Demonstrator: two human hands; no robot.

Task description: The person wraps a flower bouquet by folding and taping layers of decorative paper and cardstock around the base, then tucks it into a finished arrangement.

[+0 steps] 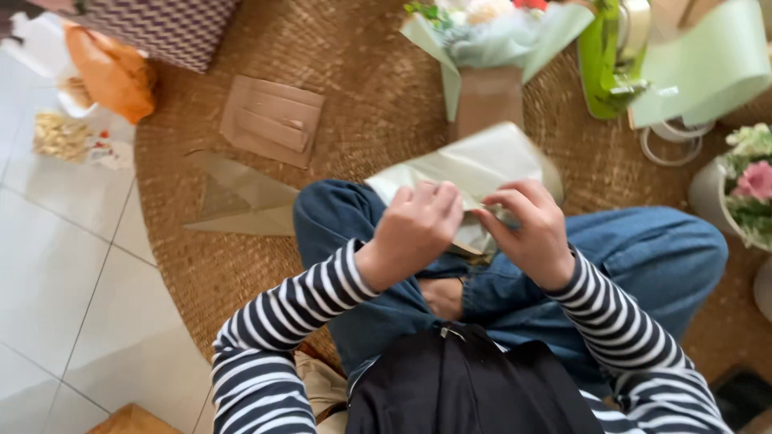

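Both hands on the pale green paper

While I sit cross-legged on the woven mat (362, 72), my left hand (414, 229) and right hand (527, 233) pinch the near edge of a pale green sheet of paper (474, 165) lying over my knees, fingers closed on it. Beyond it stands a wrapped bouquet (486, 48); folded brown paper (272, 119) lies to the left

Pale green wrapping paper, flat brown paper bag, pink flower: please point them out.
pale green wrapping paper (482, 161), head view, its upper flat part.
flat brown paper bag (272, 120), head view, its middle.
pink flower (756, 180), head view, its petals.
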